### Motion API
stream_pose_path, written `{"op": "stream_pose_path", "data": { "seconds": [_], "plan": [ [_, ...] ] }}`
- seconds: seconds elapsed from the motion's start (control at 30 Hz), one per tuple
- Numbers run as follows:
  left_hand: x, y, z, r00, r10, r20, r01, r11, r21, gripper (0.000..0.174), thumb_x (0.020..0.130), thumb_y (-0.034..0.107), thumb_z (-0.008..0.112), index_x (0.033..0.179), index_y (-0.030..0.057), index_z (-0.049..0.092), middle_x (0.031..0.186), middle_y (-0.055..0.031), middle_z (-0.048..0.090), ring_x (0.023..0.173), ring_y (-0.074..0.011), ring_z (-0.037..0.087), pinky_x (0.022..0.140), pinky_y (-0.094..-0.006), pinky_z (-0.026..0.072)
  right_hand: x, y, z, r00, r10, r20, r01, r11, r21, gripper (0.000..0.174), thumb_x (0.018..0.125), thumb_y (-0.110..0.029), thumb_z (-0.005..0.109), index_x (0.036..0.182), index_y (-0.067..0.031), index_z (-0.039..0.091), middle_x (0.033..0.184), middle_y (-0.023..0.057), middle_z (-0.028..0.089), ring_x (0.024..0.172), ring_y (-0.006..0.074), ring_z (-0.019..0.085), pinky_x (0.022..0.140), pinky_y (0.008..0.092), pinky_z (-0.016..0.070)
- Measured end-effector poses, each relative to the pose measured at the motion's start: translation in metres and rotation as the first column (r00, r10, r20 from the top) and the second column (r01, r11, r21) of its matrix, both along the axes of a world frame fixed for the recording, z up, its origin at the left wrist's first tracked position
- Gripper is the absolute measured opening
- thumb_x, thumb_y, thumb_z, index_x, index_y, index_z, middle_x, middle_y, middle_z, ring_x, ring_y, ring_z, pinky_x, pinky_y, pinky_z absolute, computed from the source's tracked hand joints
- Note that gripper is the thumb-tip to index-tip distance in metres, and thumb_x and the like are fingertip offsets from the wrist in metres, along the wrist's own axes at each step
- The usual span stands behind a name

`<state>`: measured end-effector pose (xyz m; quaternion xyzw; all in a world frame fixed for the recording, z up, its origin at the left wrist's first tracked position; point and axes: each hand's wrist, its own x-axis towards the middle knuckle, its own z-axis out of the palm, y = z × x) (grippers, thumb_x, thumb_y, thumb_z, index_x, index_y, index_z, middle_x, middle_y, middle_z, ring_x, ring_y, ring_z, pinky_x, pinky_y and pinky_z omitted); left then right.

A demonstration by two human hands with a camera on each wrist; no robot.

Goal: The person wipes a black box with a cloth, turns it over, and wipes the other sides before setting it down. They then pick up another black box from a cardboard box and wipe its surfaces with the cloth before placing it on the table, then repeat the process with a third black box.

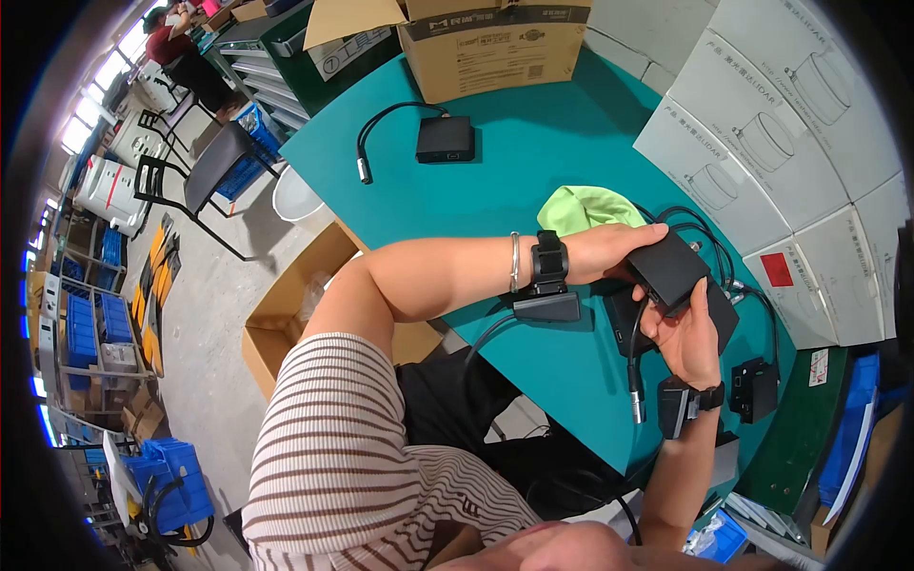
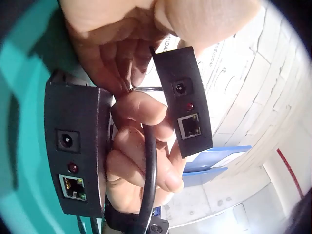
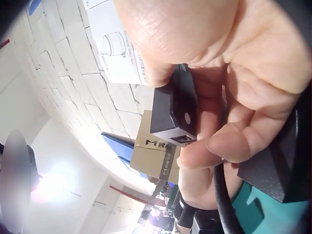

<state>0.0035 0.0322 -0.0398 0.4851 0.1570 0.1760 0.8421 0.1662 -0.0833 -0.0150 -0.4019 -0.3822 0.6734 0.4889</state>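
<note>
Both hands hold a small black box [image 1: 669, 269] above the table. My left hand [image 1: 609, 249] grips its far left side, thumb on top. At the near side my right hand [image 1: 690, 341] pinches it, with the thumb along the edge. The left wrist view shows the held box's end face [image 2: 187, 105], with a round power socket, a red light and a network port. A black cable [image 2: 150, 180] passes by the right fingers; its metal connector [image 1: 638, 407] hangs below the hands. Another black box [image 2: 73, 151] with the same sockets lies beneath on the table.
A black box [image 1: 445, 139] with a cable lies farther back on the green table [image 1: 514, 171]. A light green cloth [image 1: 583, 207] sits behind my left hand. White LIDAR cartons [image 1: 762, 143] are stacked at right, near coiled cables [image 1: 709, 228]. A cardboard box [image 1: 495, 52] stands behind.
</note>
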Motion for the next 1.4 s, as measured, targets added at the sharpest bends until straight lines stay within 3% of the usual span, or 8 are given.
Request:
{"op": "stream_pose_path", "data": {
  "seconds": [1.07, 1.4],
  "plan": [
    [0.0002, -0.0007, -0.0002, 1.0, 0.001, 0.015, -0.001, 0.999, -0.034, 0.052, 0.1, 0.049, 0.037, 0.113, 0.0024, 0.056, 0.092, -0.0049, 0.062, 0.066, -0.0135, 0.054, 0.071, -0.0285, 0.0472, -0.0008, -0.0012, -0.0018, 1.0, -0.008, 0.001, 0.008, 1.0, 0.022, 0.059, 0.102, -0.049, 0.019, 0.118, -0.0003, 0.049, 0.1, 0.0132, 0.058, 0.069, 0.0155, 0.05, 0.065, 0.0283, 0.0427],
    [0.0001, -0.0019, 0.0016, 0.999, 0.003, 0.033, -0.002, 0.999, -0.034, 0.052, 0.1, 0.049, 0.038, 0.108, 0.0027, 0.059, 0.09, -0.0041, 0.063, 0.066, -0.0137, 0.055, 0.068, -0.0276, 0.0471, 0.0018, -0.0001, -0.0037, 1.0, 0.007, -0.005, -0.007, 1.0, 0.012, 0.059, 0.102, -0.05, 0.02, 0.117, -0.0009, 0.05, 0.1, 0.0126, 0.059, 0.069, 0.0153, 0.05, 0.064, 0.0278, 0.0422]
  ]
}}
